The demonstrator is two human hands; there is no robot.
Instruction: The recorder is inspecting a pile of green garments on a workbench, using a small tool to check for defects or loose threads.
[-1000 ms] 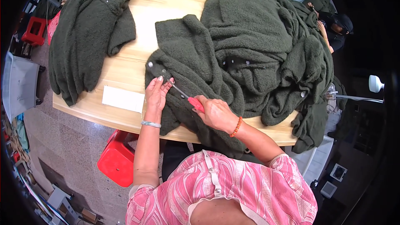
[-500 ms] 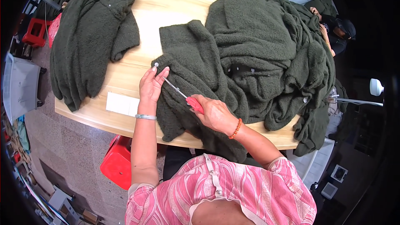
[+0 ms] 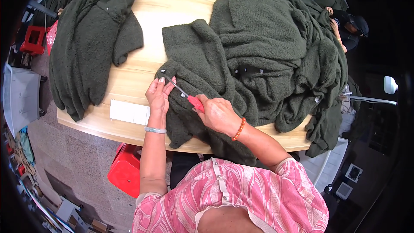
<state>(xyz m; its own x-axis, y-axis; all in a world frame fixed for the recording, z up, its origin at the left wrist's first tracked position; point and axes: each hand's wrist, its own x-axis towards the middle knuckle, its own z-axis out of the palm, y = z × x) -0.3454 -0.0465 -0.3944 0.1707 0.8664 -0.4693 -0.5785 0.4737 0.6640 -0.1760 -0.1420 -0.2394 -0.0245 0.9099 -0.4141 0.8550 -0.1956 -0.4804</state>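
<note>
A dark green knitted garment point(image 3: 194, 54) lies across the table before me, with pale shiny buttons along an edge. My left hand point(image 3: 158, 97) pinches that edge at a button point(image 3: 162, 79), thumb on top. From the right, my right hand point(image 3: 217, 113) grips a tool with a red handle point(image 3: 196, 103) and a long, thin metal shaft or closed blades; I cannot tell which. Its tip reaches the cloth beside the pinched button. Another button point(image 3: 183, 95) shows just under the shaft.
More dark green knitwear is heaped on the right point(image 3: 267, 30), and another garment point(image 3: 88, 47) hangs over the table's left side. A white paper sheet point(image 3: 129, 111) lies near the front edge. A red stool point(image 3: 125, 170) stands below. Another person point(image 3: 351, 30) handles cloth at far right.
My left hand has shifted slightly down and right along the garment edge. My right hand has moved a little left, bringing the tool's tip closer to the left fingertips.
</note>
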